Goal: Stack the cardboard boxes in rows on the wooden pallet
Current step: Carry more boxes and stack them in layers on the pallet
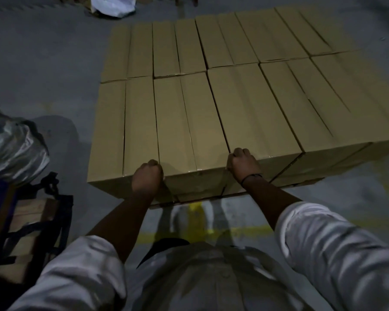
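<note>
Boxes [267, 104] stand in two rows, near and far, packed side by side. The left hand [147, 178] and right hand [243, 163] grip the near corners of one near-row box [189, 126]. A bag [14, 144] lies left, paper [112, 4] far beyond the boxes.

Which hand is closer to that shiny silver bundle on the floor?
Left. The left hand holds the front box at its left corner, with the silver bundle lying further left; the right hand holds that box's right corner, farther from it.
</note>
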